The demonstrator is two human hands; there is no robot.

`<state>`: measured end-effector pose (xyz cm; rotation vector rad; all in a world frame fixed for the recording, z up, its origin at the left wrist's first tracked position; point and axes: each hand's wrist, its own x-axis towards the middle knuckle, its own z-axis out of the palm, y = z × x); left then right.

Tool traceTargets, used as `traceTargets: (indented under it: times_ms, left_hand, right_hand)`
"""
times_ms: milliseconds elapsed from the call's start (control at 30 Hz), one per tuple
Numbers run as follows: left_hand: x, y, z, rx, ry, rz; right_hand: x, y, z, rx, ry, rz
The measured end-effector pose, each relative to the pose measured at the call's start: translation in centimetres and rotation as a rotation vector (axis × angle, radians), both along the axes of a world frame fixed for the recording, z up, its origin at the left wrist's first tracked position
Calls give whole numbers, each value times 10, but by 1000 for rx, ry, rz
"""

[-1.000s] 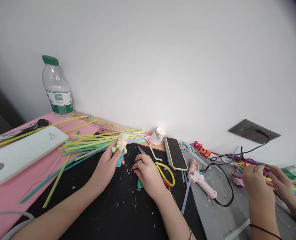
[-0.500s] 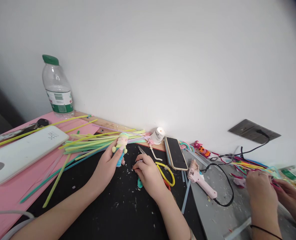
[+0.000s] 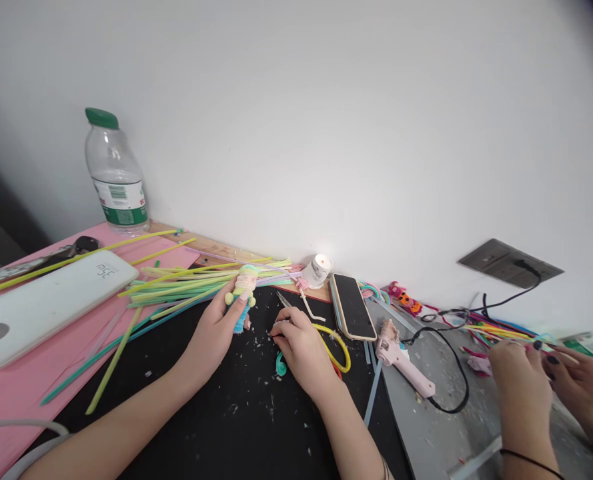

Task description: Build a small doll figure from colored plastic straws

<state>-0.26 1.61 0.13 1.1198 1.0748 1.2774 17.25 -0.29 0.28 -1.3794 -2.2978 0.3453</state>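
My left hand (image 3: 219, 333) is closed around a small pipe-cleaner figure (image 3: 246, 287), pale yellow and cream above and blue below, held upright over the black mat (image 3: 216, 427). To its right, my right hand (image 3: 296, 340) is low over the mat with thumb and fingertips pressed together. What they pinch, if anything, is too small to make out. Just below those fingers lies a teal pipe-cleaner coil (image 3: 281, 365). A pair of scissors with yellow handles (image 3: 343, 343) lies partly under my right hand, its metal tip showing beyond the fingers.
Loose pastel pipe cleaners (image 3: 176, 287) lie behind my left hand. A lit candle (image 3: 319, 270), a phone (image 3: 353, 307) and a pink glue gun (image 3: 406, 367) stand or lie rightward. At left are a power bank (image 3: 51, 307) and bottle (image 3: 119, 173). A co-worker's hands (image 3: 521, 380) work far right.
My right hand has shifted slightly right, showing more of the teal coil. My left hand and the figure stay put. The co-worker's hands have moved a little.
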Motion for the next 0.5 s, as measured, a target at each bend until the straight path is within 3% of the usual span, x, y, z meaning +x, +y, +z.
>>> traceTargets:
  times_ms: [500]
  left_hand:
    - [0, 1, -1, -1, 1, -1]
  right_hand:
    - [0, 1, -1, -1, -21, 11]
